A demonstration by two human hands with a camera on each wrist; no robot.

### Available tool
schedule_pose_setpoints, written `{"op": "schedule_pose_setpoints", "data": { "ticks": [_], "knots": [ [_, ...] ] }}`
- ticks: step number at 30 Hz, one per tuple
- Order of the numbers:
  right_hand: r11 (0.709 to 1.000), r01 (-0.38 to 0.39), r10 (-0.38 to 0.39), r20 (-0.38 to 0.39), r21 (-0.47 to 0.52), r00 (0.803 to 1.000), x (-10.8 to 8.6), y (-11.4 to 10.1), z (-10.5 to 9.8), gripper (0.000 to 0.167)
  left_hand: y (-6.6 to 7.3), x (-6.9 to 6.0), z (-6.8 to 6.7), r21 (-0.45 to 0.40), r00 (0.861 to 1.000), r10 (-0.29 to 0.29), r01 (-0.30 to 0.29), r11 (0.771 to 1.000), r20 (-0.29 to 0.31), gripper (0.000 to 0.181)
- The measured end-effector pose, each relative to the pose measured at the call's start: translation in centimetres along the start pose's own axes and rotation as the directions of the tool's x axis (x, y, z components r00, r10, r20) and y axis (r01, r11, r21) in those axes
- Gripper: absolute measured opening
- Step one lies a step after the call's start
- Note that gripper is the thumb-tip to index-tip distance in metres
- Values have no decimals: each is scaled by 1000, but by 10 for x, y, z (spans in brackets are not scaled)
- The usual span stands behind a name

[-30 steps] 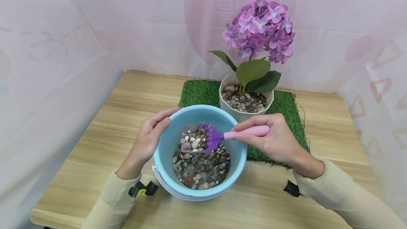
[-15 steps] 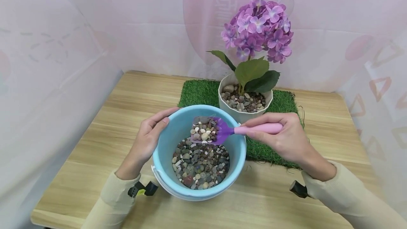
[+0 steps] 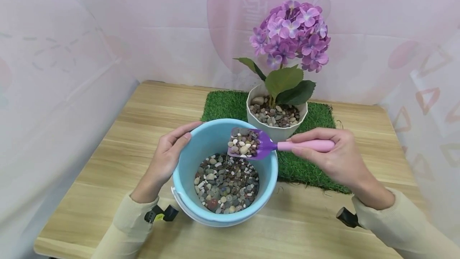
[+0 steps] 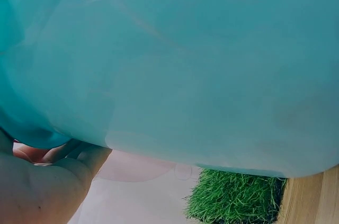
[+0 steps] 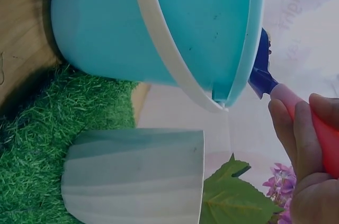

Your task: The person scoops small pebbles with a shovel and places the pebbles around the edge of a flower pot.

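Note:
A light blue bucket (image 3: 224,220) stands on the table, with mixed pebbles (image 3: 224,187) in its bottom. My left hand (image 3: 166,156) holds its left side, thumb at the rim and fingers round the outer wall. The left wrist view shows mostly bucket wall, with part of that hand at the lower left. My right hand (image 3: 334,155) grips the pink handle of a small purple shovel (image 3: 266,146). Its blade is heaped with pebbles, roughly level, over the bucket's right rear rim. In the right wrist view, fingers (image 5: 304,134) wrap the handle.
Behind the bucket, a white pot (image 3: 276,132) holding pebbles and a purple hydrangea (image 3: 292,35) stands on an artificial grass mat (image 3: 316,171). The wooden table (image 3: 118,143) extends to both sides. White cloth (image 3: 172,51) hangs around it. The bucket's white bail handle (image 5: 159,44) hangs down.
My right hand has moved right and slightly back, carrying the loaded shovel from over the bucket's middle to its right rear rim. My left hand and the bucket have stayed in place.

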State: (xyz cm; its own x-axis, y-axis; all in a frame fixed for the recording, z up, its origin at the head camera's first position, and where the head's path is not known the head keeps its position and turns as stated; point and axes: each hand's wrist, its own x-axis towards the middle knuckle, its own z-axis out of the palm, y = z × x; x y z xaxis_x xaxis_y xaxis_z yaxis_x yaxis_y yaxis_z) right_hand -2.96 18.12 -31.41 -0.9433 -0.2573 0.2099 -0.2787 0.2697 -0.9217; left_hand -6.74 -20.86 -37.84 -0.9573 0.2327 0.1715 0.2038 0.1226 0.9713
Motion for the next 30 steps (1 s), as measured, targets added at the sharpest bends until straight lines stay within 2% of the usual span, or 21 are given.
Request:
{"op": "schedule_pose_setpoints", "data": {
  "ticks": [11, 23, 30],
  "knots": [
    [1000, 26, -27, -71, -16, 997, -6, 5, -13, 20, 1, 0, -1, -4, 1000, -10, 10, 1000, 4, 40],
    [996, -46, 33, -155, -81, 987, -11, 2, -24, 23, 0, 0, -1, 13, 1000, -12, 12, 1000, -3, 41],
    [985, -125, 96, -232, -115, 968, -13, 6, -31, 25, 0, 0, 0, 16, 1000, -6, 6, 1000, -2, 41]
  ]
}}
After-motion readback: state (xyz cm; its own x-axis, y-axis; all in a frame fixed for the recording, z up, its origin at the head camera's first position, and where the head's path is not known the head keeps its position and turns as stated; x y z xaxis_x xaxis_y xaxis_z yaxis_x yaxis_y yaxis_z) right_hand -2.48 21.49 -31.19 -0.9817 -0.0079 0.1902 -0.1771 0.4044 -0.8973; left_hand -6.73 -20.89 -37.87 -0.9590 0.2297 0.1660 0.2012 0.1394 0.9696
